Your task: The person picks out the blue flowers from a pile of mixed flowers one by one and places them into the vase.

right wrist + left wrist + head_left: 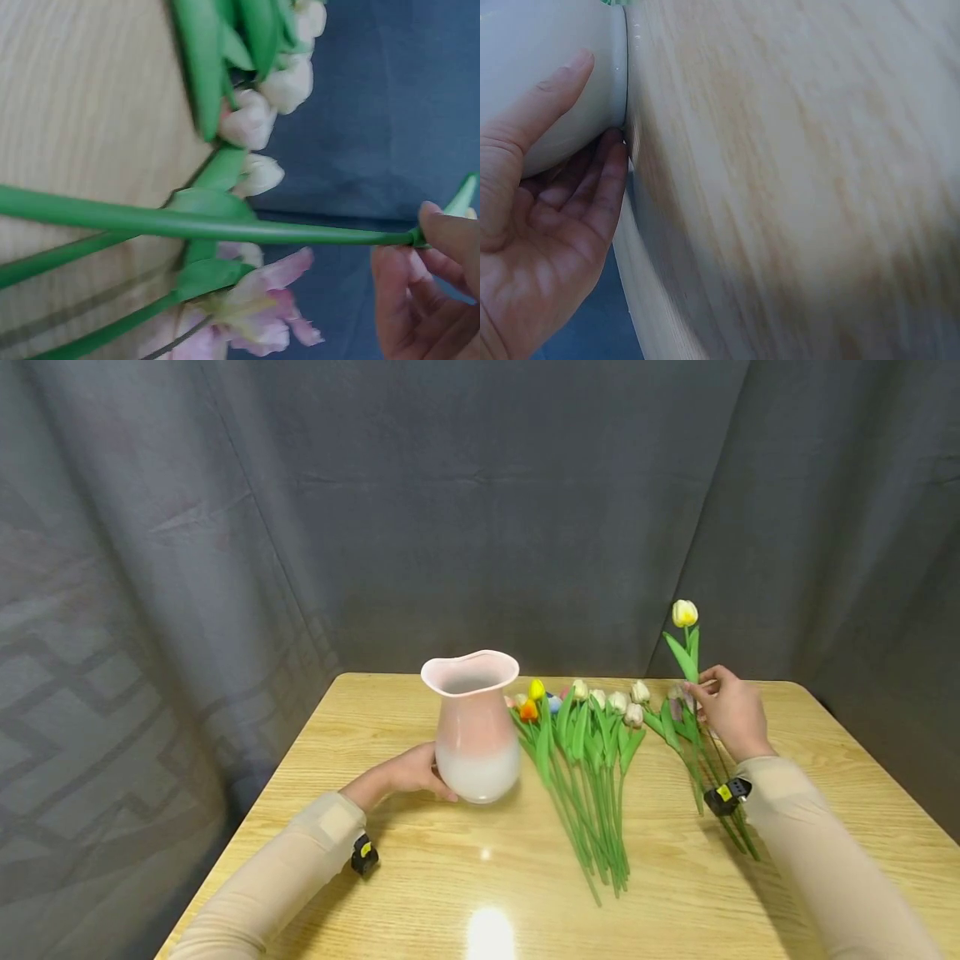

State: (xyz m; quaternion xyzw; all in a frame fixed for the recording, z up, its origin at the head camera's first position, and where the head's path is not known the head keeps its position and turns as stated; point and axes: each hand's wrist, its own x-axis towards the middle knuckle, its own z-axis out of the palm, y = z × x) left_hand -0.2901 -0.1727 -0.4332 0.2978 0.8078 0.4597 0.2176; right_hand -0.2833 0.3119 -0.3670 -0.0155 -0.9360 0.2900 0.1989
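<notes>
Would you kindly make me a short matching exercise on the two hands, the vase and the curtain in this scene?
Column one
1. Vase
2. Left hand
3. Right hand
4. Curtain

Column two
A. Pinching a yellow-and-white tulip
B. Dark grey, hanging behind the table
C. Pink above, white below
D. Touching a rounded vessel near its base

Right pairs: 1-C, 2-D, 3-A, 4-B.
</notes>
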